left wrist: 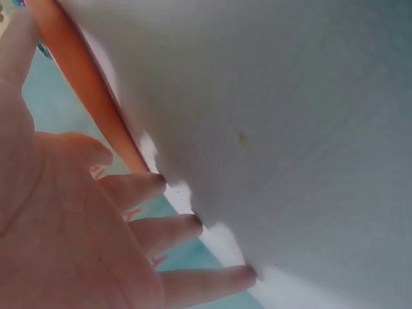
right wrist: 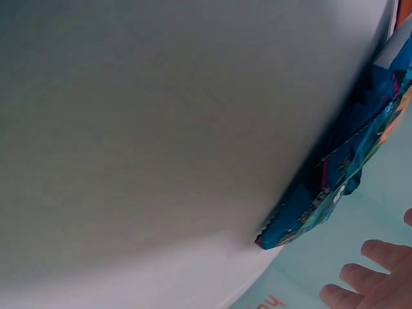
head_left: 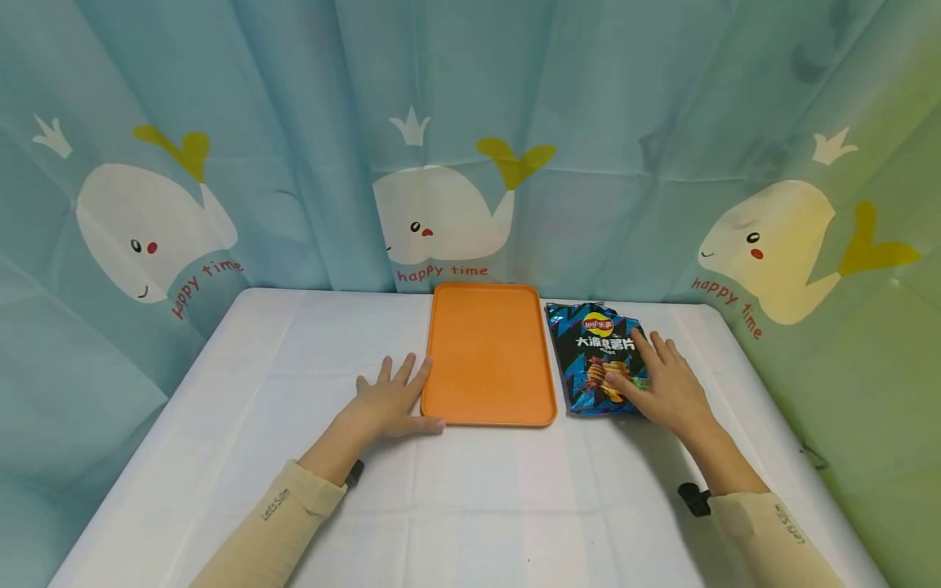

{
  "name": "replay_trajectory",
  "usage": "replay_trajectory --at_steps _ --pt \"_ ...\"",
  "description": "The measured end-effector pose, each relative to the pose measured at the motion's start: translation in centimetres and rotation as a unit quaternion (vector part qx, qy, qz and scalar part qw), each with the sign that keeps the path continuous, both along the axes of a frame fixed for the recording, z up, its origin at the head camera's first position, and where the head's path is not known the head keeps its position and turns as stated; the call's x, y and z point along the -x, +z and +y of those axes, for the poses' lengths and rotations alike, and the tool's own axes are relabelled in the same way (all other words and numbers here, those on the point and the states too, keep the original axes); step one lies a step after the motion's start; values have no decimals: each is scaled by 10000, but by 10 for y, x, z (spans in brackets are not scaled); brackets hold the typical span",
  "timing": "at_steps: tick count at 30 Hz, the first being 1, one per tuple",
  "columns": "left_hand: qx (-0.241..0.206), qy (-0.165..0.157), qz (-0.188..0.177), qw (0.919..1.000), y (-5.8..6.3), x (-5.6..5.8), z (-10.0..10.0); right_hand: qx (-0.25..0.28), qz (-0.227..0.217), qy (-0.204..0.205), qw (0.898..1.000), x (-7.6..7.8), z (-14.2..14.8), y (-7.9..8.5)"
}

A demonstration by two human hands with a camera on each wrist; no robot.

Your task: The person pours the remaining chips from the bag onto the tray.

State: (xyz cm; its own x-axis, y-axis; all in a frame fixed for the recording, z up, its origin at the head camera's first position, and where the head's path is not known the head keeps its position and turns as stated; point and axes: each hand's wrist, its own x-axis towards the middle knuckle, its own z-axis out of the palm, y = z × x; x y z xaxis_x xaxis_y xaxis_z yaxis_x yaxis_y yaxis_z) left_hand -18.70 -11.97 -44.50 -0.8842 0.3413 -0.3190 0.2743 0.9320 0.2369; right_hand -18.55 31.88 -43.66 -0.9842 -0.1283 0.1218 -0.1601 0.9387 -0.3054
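1. orange plastic, in the head view: a tray (head_left: 488,355) lies on the white-covered table (head_left: 470,506); the left hand (head_left: 390,400), fingers spread, is at its left edge. the right hand (head_left: 665,388), fingers apart, is over the right side of a blue-and-black chip bag (head_left: 588,359) just right of the tray.
2. left wrist view: the left hand's fingertips meet the table beside the tray.
3. right wrist view: the bag lies on the table, the right hand's fingers spread beyond it; whether they touch it, i cannot tell.
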Motion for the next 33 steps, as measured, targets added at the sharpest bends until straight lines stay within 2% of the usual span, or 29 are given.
replay_trajectory --at_steps 4,14,24,29,33 --pt "13 86 10 10000 -1 1 0 63 -57 -44 10000 0 5 -2" --pt "40 126 -38 9999 -3 1 0 382 -668 -243 9967 6 16 -8" --pt "39 166 -26 9999 -3 2 2 745 -1418 -605 9852 8 18 -8" --pt "29 171 -41 9998 -1 1 4 907 -1386 -640 9841 9 19 -9" --pt "20 190 -38 9998 -1 1 3 1209 -1167 -715 9832 10 19 -8"
